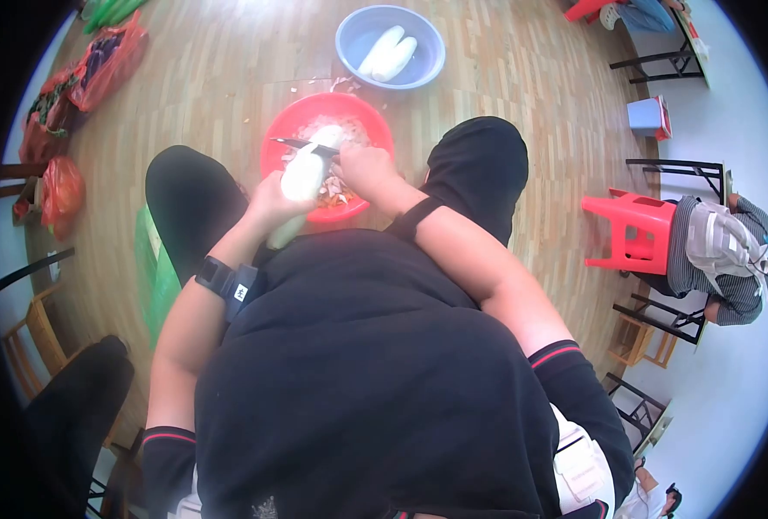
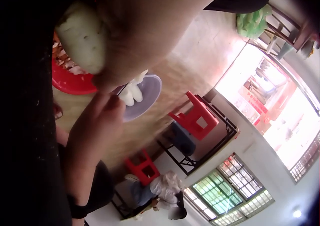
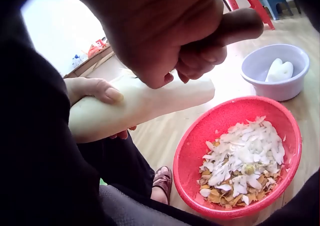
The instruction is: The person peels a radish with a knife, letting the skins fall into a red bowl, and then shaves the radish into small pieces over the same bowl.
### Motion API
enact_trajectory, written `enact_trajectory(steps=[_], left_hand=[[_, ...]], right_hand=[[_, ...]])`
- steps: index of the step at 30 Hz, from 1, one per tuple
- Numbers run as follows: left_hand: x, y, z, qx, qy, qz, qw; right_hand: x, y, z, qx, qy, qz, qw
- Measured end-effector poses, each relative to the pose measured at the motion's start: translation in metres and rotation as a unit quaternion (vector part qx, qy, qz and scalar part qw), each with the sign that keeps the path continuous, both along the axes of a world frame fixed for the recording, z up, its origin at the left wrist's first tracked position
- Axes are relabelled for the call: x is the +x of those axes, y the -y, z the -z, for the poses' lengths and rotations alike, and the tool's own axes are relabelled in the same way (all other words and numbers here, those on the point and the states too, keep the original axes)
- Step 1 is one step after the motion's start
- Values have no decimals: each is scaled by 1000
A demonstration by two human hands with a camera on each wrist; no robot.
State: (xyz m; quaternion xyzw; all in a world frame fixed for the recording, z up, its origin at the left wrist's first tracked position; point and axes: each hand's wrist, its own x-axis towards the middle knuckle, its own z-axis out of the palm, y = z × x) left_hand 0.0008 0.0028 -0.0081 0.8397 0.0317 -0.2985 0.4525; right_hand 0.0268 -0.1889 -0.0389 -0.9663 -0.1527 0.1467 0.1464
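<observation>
A peeled white radish [image 1: 303,180] is gripped in my left hand [image 1: 271,203], tilted over the red basin [image 1: 273,160]. In the right wrist view, the left thumb [image 3: 114,94] lies along the top of the radish. My right hand [image 1: 368,173] holds a knife [image 1: 290,141], its narrow dark blade crossing the far part of the radish. Knuckles and curled fingers hide the knife's handle in the right wrist view. White peelings [image 3: 255,146] lie over brownish-orange scraps [image 3: 235,200] inside the basin.
Beyond the red basin, a pale blue basin [image 1: 346,54] holds white radishes [image 1: 392,57]. My knees flank the red basin. Red plastic bags [image 1: 111,65] lie at the left on the wood floor. A red stool [image 1: 639,229] and a seated person [image 1: 717,268] are at the right.
</observation>
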Motion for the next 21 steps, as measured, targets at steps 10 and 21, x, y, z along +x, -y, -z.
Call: enact_trajectory(steps=[10,21], left_hand=[[7,-1,-9,-4,-35,14,999],[4,-1,-2,-5,-15,-7,1000]], right_hand=[[7,9,4,326,-300,195,875],[5,3,-6,161,-158,-8,974]])
